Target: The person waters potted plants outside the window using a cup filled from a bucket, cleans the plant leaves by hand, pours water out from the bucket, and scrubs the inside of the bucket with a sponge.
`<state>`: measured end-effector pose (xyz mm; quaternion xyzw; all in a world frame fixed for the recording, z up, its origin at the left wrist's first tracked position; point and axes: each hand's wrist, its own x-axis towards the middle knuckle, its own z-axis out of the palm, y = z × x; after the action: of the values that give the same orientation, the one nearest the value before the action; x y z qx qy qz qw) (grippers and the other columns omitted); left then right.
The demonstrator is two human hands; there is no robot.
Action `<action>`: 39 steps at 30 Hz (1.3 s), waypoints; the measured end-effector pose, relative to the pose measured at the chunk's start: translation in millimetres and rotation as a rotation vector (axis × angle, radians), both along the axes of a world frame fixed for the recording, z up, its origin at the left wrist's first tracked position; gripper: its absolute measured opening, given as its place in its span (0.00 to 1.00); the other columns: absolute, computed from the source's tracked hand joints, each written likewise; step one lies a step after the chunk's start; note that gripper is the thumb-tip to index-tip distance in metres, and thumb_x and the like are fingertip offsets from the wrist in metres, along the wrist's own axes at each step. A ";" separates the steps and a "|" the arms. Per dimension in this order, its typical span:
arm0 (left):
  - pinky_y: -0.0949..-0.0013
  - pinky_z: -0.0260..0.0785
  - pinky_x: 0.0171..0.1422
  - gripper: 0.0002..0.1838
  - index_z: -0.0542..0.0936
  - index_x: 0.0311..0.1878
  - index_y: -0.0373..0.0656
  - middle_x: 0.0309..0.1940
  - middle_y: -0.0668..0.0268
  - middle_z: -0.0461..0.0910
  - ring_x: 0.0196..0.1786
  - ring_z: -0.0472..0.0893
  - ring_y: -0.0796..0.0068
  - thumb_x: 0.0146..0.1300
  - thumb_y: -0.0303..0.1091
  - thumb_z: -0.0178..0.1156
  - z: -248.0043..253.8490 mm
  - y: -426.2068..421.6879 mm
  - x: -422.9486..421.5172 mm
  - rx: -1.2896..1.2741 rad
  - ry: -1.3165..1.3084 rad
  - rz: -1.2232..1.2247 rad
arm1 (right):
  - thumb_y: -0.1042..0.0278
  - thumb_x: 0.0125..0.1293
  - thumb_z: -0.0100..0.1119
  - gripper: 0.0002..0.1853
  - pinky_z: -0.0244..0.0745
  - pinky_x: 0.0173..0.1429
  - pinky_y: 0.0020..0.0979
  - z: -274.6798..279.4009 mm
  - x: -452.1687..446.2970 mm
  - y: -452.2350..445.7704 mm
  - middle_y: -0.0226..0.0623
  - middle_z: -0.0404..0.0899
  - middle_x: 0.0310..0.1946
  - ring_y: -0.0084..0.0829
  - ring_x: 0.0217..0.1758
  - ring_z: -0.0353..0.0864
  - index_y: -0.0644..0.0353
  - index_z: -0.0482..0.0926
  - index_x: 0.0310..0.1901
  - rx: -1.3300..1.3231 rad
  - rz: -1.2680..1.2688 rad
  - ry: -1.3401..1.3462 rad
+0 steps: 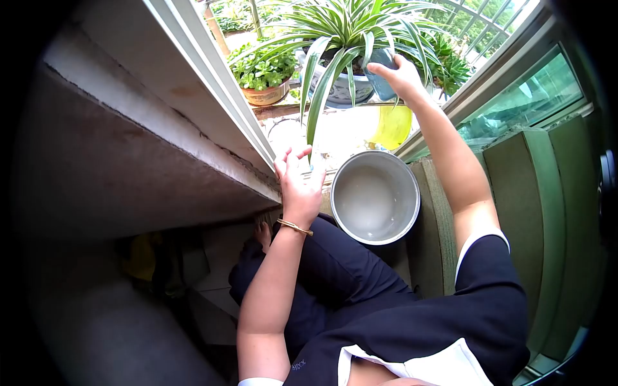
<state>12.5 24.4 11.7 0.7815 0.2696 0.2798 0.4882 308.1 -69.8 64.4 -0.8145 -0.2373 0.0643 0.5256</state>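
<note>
My right hand (404,78) is raised to the open window, its fingers wrapped around a bluish see-through cup (380,78) at the side of a potted spider plant (344,29). The cup is tilted against the plant's pale pot (341,87), and some leaves hang over it. Lower down, my left hand (300,190) is held palm up with its fingers apart and partly curled. A long striped leaf (318,106) droops to the fingertips; I cannot tell whether they touch it. Below the sill stands a round metal pot (412,193) holding cloudy liquid.
A leafy plant in an orange-brown pot (265,96) stands left on the sill. A yellow-green container (394,125) sits below the cup. The window frame (212,83) rises at left, a glass pane (524,103) at right. Green ledges (515,180) flank my right arm.
</note>
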 end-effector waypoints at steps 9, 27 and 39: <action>0.55 0.53 0.69 0.19 0.76 0.49 0.39 0.57 0.48 0.62 0.65 0.61 0.50 0.54 0.36 0.64 1.7 -3.3 1.6 0.021 -0.027 -0.008 | 0.35 0.48 0.60 0.38 0.68 0.55 0.40 91.3 64.6 100.7 0.50 0.75 0.44 0.41 0.49 0.74 0.65 0.76 0.48 -0.711 -0.012 -0.419; 0.60 0.72 0.47 0.16 0.80 0.43 0.42 0.35 0.56 0.82 0.42 0.82 0.59 0.59 0.44 0.57 -1.5 -2.8 -4.6 0.321 0.654 -0.278 | 0.43 0.51 0.67 0.45 0.68 0.58 0.34 1.7 -67.1 -21.7 0.47 0.74 0.49 0.34 0.52 0.75 0.71 0.64 0.61 0.172 0.044 -0.243; 0.58 0.71 0.53 0.23 0.82 0.42 0.37 0.39 0.50 0.81 0.45 0.81 0.55 0.62 0.50 0.53 -69.8 -9.2 21.7 0.321 1.020 -0.679 | 0.53 0.45 0.69 0.42 0.64 0.64 0.39 -145.3 -173.0 -129.6 0.47 0.67 0.56 0.47 0.60 0.67 0.63 0.64 0.61 -0.700 0.157 0.053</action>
<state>34.2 15.1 -58.1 0.9219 0.1603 -0.2615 0.2366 135.2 -199.4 -80.8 -0.9224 -0.2490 0.2030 0.2144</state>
